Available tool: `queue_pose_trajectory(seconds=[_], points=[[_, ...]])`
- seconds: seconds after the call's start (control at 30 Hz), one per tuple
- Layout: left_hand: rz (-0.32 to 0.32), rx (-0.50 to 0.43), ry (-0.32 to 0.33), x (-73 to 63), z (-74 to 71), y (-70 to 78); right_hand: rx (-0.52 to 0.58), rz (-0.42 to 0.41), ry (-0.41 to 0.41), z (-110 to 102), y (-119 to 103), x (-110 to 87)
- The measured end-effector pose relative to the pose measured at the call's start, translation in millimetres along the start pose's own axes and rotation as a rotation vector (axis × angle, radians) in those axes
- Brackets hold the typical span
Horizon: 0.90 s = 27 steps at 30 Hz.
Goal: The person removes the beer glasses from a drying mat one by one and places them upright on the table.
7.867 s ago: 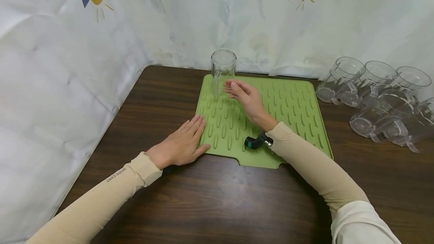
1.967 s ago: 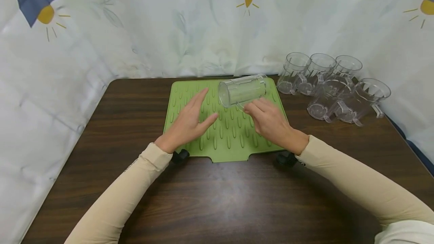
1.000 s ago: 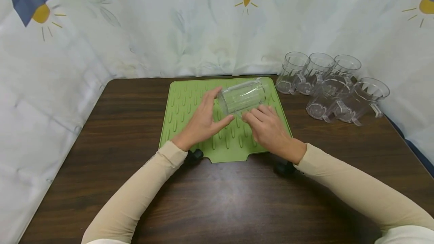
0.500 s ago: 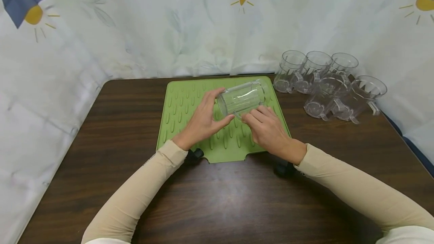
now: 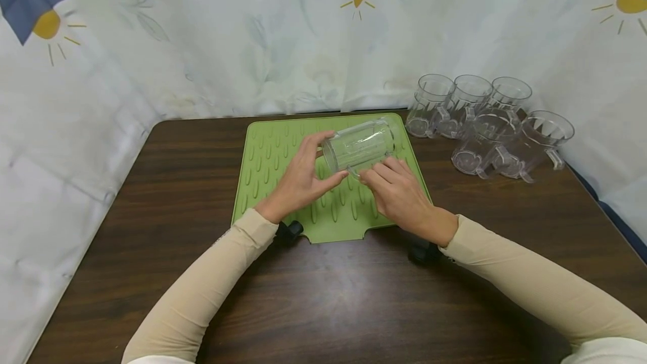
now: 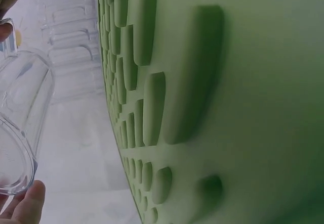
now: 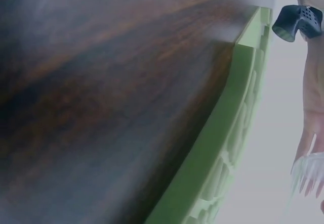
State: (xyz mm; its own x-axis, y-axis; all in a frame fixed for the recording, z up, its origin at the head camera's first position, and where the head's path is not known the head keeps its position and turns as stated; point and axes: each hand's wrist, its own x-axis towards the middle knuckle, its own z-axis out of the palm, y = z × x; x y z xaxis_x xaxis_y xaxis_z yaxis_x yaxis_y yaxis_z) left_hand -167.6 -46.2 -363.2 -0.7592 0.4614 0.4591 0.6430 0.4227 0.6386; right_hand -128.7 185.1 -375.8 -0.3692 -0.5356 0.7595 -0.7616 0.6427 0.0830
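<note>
A clear glass mug (image 5: 360,146) is tipped nearly onto its side above the green ridged mat (image 5: 336,230), its base to the left and its mouth to the right. My right hand (image 5: 404,198) grips its handle, fingers curled round it. At the base, my left hand (image 5: 300,180) holds the rim of the bottom between thumb and fingers. In the left wrist view the base of the mug (image 6: 23,102) is close, with fingertips (image 6: 31,204) at its edge. The right wrist view shows mostly the tabletop and the mat's edge (image 7: 202,183).
Several more clear mugs (image 5: 429,107) stand upright in a group on the dark wood table (image 5: 333,302), right of the mat. A white patterned curtain (image 5: 227,44) closes off the back and left side.
Earlier the mug stood upright at the mat's back left and my left hand lay flat on the mat's edge. Now the mug is lifted and tipped, with both hands on it; the last half second is nearly still.
</note>
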Motion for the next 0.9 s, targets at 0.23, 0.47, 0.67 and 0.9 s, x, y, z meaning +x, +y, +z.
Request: queue_pose_trajectory(seconds=[0.23, 0.47, 0.67, 0.9], points=[[0.037, -0.029, 0.032, -0.4, -3.5, -0.5, 0.044, 0.018, -0.002, -4.2, -1.7, 5.1], [0.043, -0.026, 0.032, -1.7, -5.9, -1.3, 0.162, 0.116, 0.003, -9.4, -3.2, 9.4], [0.027, -0.035, 0.025, -3.3, -7.6, -3.6, 0.234, 0.283, 0.044, -16.9, -3.5, 11.6], [0.027, -0.022, 0.032, -3.5, -12.2, -3.8, 0.409, 0.555, 0.142, -23.1, -3.5, 11.6]])
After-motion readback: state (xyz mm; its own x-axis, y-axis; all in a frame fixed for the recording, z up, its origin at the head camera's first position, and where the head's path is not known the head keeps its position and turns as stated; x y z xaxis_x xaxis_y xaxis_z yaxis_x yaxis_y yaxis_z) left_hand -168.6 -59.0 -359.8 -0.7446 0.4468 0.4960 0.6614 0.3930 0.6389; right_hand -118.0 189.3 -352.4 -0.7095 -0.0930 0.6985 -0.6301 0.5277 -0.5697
